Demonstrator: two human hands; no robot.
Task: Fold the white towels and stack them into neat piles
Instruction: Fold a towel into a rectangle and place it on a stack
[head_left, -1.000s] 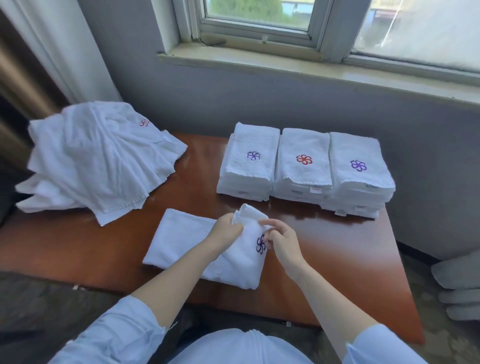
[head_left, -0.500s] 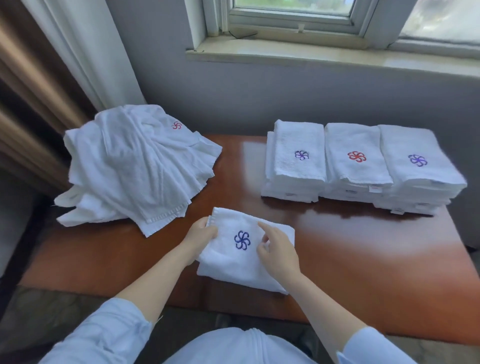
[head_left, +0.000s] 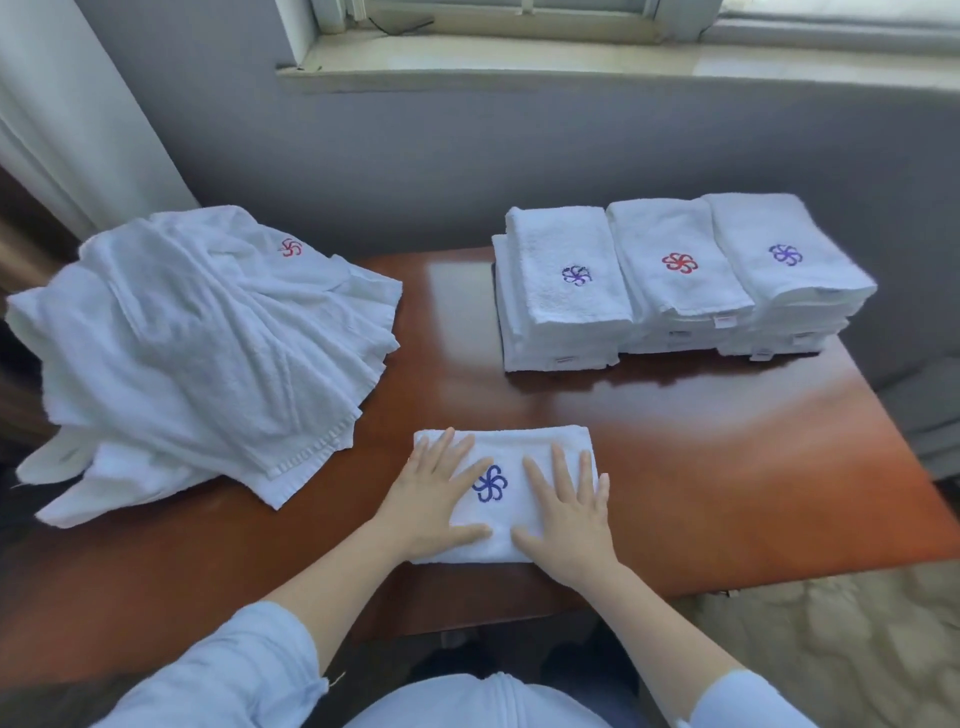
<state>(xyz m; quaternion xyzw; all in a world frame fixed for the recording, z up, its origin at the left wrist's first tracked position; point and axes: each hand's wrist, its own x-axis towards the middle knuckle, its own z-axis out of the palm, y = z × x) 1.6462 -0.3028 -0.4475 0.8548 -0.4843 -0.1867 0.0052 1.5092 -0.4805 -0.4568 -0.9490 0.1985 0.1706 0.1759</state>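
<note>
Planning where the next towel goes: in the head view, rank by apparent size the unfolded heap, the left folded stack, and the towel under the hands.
1. unfolded heap
2. left folded stack and towel under the hands: look alike; nearness makes ranking unsure.

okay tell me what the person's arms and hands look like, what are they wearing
Both arms wear light blue, thin cloth sleeves pushed up to about the elbow: the left sleeve is bunched, with a loose thread at its cuff, and the right sleeve shows only at the frame's bottom edge. The forearms are bare. The left hand and right hand show no gloves, rings or watch.
</note>
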